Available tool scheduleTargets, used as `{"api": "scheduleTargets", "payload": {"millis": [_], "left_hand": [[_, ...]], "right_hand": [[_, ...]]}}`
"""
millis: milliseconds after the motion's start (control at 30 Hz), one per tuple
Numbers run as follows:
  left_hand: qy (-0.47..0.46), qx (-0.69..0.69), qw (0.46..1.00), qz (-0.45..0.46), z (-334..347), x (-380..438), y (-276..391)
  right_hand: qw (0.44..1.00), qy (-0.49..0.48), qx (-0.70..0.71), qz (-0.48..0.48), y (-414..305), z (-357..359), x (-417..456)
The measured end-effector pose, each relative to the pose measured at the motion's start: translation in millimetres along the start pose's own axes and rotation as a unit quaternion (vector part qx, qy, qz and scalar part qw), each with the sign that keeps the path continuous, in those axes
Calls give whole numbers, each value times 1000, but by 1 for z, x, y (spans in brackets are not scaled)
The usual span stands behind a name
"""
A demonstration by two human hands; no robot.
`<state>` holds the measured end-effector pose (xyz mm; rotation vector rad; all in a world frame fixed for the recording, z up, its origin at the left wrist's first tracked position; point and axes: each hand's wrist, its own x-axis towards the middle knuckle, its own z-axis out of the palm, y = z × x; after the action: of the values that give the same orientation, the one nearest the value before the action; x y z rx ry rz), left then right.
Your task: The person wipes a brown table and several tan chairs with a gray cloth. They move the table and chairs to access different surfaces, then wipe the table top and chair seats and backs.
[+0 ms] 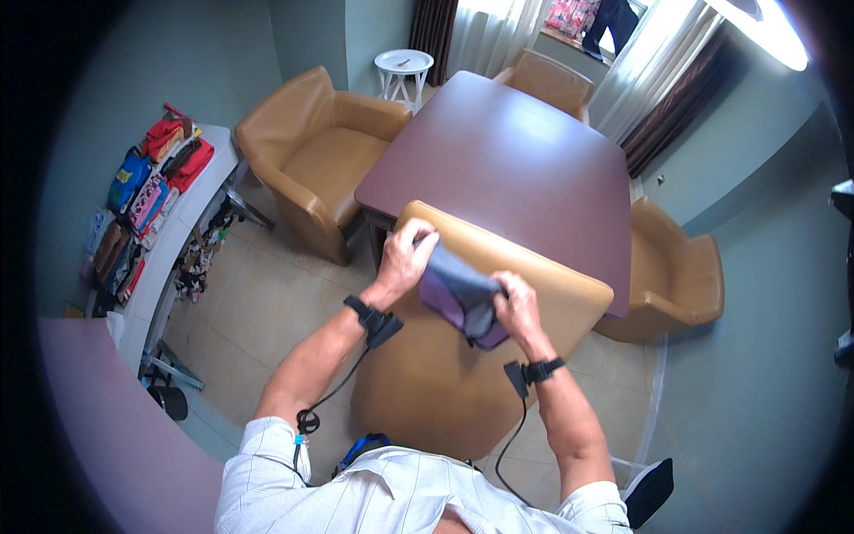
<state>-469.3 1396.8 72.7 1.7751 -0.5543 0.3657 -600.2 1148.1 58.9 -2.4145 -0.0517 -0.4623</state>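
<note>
Between my two hands hangs a grey and purple piece of cloth [465, 288], its exact kind hard to tell. My left hand [405, 259] pinches its upper left corner between thumb and fingers. On the other side, my right hand [519, 308] grips the right edge. The cloth sags a little and its lower part is purple. Directly beneath it is the tan leather seat of a chair [427, 387], and behind it rises that chair's backrest [560, 280]. Each wrist wears a black strap with a cable.
Beyond the backrest stands a dark red-brown table [494, 167]. Tan armchairs [327, 147] surround it. At the left, a white bench [143, 320] carries folded clothes [157, 193], with fabric scraps [200, 260] on the floor beside it. A small white side table [404, 61] is at the back.
</note>
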Motion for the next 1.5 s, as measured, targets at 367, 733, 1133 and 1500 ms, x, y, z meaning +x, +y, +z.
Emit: {"api": "scheduleTargets", "payload": {"millis": [367,733,1133,1500], "left_hand": [[-147,232,946,172,35,34,-20],[-269,253,928,50,7,-163,-101],[-344,131,929,-36,-16,-257,-110],[-225,128,959,116,84,-103,-54]], "right_hand": [[965,156,-180,-110,-13,59,40],[981,-74,-177,-8,-4,155,-118],[969,-225,-85,61,0,173,-198],[987,53,-150,31,45,53,-74]]}}
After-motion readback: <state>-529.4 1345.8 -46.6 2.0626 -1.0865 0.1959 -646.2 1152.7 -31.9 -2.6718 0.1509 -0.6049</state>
